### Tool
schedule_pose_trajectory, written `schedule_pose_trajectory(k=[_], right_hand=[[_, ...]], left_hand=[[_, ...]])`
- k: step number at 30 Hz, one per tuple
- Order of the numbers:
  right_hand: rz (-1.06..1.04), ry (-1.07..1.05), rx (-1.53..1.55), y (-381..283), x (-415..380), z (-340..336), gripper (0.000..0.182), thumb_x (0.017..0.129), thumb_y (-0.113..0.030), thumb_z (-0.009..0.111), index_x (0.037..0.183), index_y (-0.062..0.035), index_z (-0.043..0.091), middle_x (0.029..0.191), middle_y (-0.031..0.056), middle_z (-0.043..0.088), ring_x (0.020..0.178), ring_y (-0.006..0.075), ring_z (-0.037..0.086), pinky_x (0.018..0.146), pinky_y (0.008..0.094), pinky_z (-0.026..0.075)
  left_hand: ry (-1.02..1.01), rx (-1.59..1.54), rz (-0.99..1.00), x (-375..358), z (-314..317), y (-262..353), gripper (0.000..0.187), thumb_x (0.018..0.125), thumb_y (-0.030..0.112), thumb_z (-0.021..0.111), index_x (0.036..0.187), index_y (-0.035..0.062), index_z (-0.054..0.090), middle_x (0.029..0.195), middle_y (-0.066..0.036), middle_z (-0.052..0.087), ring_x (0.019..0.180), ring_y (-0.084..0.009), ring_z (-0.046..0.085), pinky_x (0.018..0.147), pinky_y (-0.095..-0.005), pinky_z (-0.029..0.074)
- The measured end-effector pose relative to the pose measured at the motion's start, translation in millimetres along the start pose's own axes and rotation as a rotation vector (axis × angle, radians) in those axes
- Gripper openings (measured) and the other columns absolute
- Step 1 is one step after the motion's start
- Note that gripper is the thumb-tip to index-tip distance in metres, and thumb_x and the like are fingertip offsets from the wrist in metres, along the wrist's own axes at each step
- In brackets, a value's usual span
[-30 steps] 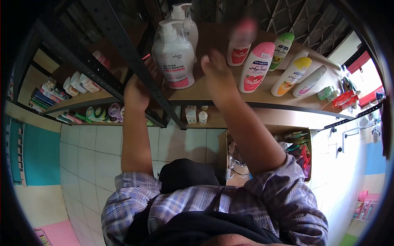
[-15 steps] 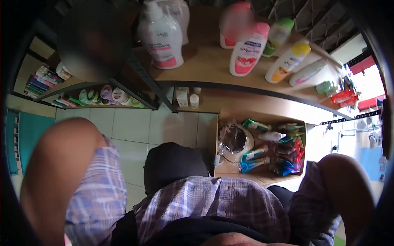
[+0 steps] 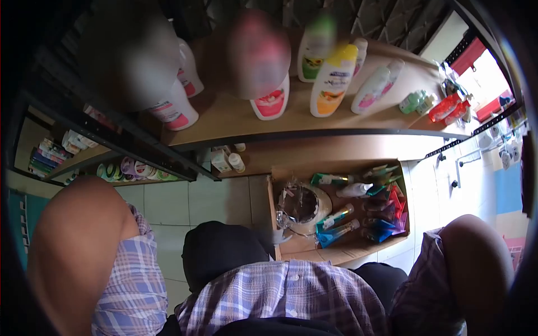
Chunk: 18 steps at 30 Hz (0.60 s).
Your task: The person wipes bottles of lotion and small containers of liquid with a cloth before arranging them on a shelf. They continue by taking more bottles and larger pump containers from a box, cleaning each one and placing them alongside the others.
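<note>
Neither of my hands shows; only my bent bare arms in plaid sleeves are seen at the left and right edges. Nearest in front is a wooden shelf bearing upright bottles: a white and pink one, a red-labelled one, a yellow-capped one and a green-capped one. Blurred patches cover parts of the upper left and the red-labelled bottle. Below the shelf, an open cardboard box holds several tubes and packets and a round, plastic-wrapped container.
Small white bottles stand on the lower shelf. Round tubs line another shelf at the left. Red packets lie at the shelf's right end. Dark metal shelf posts cross the view, above a tiled floor.
The camera view has shifted, so the shelf bottles and the box appear further left. More bottles show behind the front ones. My hands remain out of view.
</note>
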State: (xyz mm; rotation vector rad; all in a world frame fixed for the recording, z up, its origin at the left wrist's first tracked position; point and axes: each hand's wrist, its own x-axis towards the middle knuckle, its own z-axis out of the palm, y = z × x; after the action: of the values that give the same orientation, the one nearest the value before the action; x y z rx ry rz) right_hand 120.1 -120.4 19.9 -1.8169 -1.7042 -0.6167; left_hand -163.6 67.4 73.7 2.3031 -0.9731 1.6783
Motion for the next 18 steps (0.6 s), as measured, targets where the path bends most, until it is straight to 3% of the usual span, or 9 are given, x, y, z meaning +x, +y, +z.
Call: schedule_pose_trajectory(k=[10, 14, 18], right_hand=[[0.091, 0.012, 0.132, 14.6, -48.5, -43.6, 0.025, 0.087, -0.025, 0.065, 0.104, -0.0084, 0.059, 0.098, 0.0081, 0.063, 0.091, 0.0283, 0.061, 0.078, 0.0433, 0.050], [0.093, 0.143, 0.355, 7.8, -84.1, -57.8, 0.028, 0.086, -0.026, 0.067, 0.107, -0.0084, 0.059, 0.101, 0.0085, 0.064, 0.093, 0.0290, 0.063, 0.079, 0.0440, 0.051], [0.409, 0.170, 0.550, 37.5, -140.2, -12.3, 0.031, 0.085, -0.026, 0.069, 0.109, -0.0085, 0.060, 0.103, 0.0088, 0.066, 0.095, 0.0298, 0.064, 0.079, 0.0448, 0.051]], left_hand=[[0.054, -0.210, -0.058, -9.3, 54.7, -11.4, 0.052, 0.096, 0.049, 0.033, 0.103, 0.0057, 0.061, 0.110, -0.012, 0.059, 0.101, -0.0283, 0.055, 0.089, -0.0474, 0.042], [0.099, -0.293, -0.097, -30.5, 73.3, -4.5, 0.055, 0.096, 0.051, 0.032, 0.106, 0.0063, 0.062, 0.113, -0.012, 0.059, 0.103, -0.0285, 0.055, 0.090, -0.0481, 0.042], [0.199, -0.353, -0.127, -60.6, 89.6, -3.2, 0.058, 0.096, 0.054, 0.031, 0.108, 0.0068, 0.062, 0.116, -0.012, 0.060, 0.104, -0.0286, 0.055, 0.090, -0.0487, 0.041]])
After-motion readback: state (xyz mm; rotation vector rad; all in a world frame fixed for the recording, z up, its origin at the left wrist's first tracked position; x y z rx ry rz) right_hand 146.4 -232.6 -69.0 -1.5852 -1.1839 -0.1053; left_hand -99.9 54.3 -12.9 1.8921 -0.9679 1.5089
